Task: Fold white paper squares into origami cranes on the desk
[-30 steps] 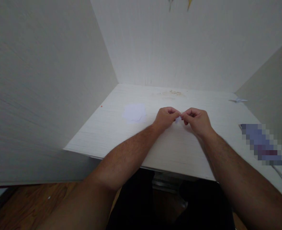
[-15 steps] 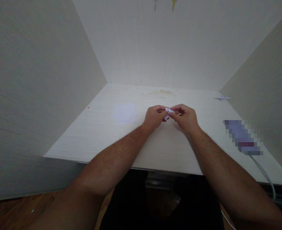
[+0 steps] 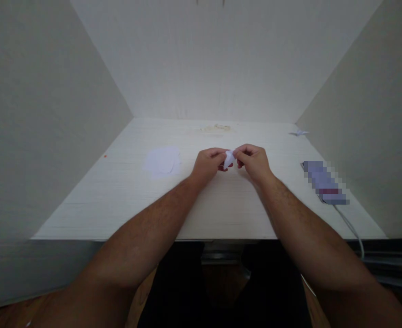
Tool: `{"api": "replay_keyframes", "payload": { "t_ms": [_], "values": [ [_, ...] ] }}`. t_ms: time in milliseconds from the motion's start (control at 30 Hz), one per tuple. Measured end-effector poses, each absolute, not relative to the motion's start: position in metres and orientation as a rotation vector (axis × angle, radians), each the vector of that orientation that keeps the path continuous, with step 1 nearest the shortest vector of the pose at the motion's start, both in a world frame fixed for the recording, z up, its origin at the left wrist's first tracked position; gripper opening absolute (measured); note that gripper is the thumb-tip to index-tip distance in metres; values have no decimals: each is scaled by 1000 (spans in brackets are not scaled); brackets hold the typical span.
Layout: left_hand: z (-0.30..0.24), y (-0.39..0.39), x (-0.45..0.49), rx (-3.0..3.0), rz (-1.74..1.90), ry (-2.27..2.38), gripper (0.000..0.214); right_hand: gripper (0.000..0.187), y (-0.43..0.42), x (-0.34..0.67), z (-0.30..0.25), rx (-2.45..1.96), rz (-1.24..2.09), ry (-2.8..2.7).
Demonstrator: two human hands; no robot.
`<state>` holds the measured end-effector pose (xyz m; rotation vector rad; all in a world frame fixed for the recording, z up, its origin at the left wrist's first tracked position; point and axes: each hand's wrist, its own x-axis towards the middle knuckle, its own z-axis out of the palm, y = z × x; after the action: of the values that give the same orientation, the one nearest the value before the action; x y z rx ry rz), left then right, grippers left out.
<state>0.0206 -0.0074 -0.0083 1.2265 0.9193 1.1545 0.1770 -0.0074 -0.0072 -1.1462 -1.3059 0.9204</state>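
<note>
So both hands were up over the middle of the white desk (image 3: 228,209), with the left hand (image 3: 206,163) pinching a little folded white paper (image 3: 229,158) between thumb and fingers and the right hand (image 3: 254,160) gripping its other edge, fingertips nearly meeting. Some flat white sheets (image 3: 162,160) lay off to the left, just a bit away from the left hand. Over on the right there was a blurred-out flat device (image 3: 323,181) with a pale cable (image 3: 349,222), plus a small white folded piece (image 3: 299,133) sitting farther back near the side wall (image 3: 361,123).
</note>
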Motion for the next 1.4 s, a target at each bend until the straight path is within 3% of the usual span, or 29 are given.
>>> {"api": "replay_keyframes", "payload": {
  "t_ms": [433,767,1400],
  "values": [
    [-6,-6,18,976,1061,705,27,16,-7,173,-11,-1073,877,-1342],
    [-12,-1,16,1015,1147,734,28,8,-8,174,-11,-1040,561,-1558],
    [-14,-2,15,1125,1159,755,37,11,-11,171,-5,-1017,885,-1471]
  ]
}}
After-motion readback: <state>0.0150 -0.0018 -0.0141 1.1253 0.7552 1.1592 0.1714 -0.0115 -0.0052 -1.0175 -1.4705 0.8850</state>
